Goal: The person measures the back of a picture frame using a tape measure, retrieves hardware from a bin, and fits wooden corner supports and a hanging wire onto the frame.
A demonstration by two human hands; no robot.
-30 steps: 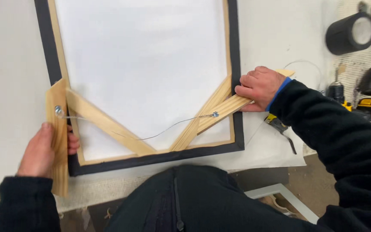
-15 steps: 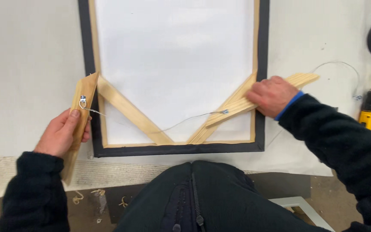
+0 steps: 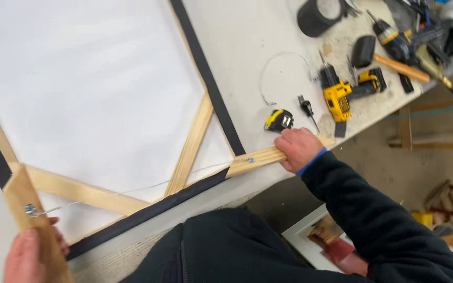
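The thin silver hanging wire [image 3: 148,184] now runs nearly taut across the back of the black-edged, white-backed canvas frame [image 3: 100,105]; half a second ago it sagged, so your pull has taken up the slack. It spans two loose pale wooden sticks: your left hand [image 3: 27,254] is closed around one [image 3: 30,220], your right hand [image 3: 299,148] grips the other [image 3: 268,155]. Beyond lie two yellow drills [image 3: 342,94], one yellow tape measure [image 3: 279,119] and one black tape roll [image 3: 318,15].
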